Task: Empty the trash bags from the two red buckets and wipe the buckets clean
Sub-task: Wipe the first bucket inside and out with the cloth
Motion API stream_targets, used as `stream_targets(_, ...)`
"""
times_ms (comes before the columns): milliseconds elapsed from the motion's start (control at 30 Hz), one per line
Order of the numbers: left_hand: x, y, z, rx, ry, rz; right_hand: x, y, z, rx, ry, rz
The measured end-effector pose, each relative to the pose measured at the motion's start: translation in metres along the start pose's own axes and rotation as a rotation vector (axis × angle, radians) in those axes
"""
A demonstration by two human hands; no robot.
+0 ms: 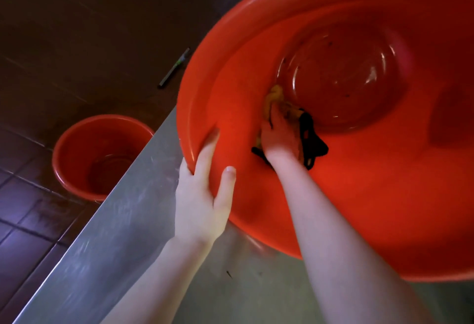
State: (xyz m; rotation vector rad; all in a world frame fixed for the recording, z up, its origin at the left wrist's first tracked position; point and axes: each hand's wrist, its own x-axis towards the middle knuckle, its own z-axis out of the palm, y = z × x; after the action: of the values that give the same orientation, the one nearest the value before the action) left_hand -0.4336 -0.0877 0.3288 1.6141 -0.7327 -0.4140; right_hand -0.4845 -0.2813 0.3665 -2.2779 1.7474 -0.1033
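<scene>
Red bucket (pixel 359 195) tilted on the steel counter (pixel 123 221); left hand (pixel 202 195) grips its rim, right hand (pixel 279 136) inside, fingers curled on a yellow-black cloth (pixel 311 134).

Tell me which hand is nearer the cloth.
Right. The right hand holds the cloth inside the tilted bucket; the left hand grips its rim, apart from the cloth.
</scene>
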Motion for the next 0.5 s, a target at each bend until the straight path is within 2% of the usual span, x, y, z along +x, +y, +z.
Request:
stream_targets(33, 0.0, 0.0, 0.0, 0.006, 0.008, -0.005, -0.011, 0.001, -0.007, -0.002, -0.024, -0.073)
stream_targets(133, 0.001, 0.004, -0.001, 0.015, 0.029, -0.027, -0.072, 0.005, -0.014, 0.035, -0.111, -0.443)
stream_targets(200, 0.001, 0.006, -0.003, 0.028, 0.031, -0.008, -0.117, 0.011, -0.011, 0.145, -0.173, -0.53)
stream_targets(300, -0.001, 0.011, -0.013, 0.074, -0.091, 0.07, -0.13, 0.022, -0.014, 0.107, -0.2, -0.501)
stream_targets(367, 0.006, 0.023, -0.03, 0.166, -0.183, 0.171, -0.117, 0.028, -0.018, 0.036, -0.145, -0.468)
stream_targets(500, 0.061, 0.06, -0.048, 0.425, 0.026, 0.578, -0.1, 0.031, -0.016, -0.078, -0.128, -0.36)
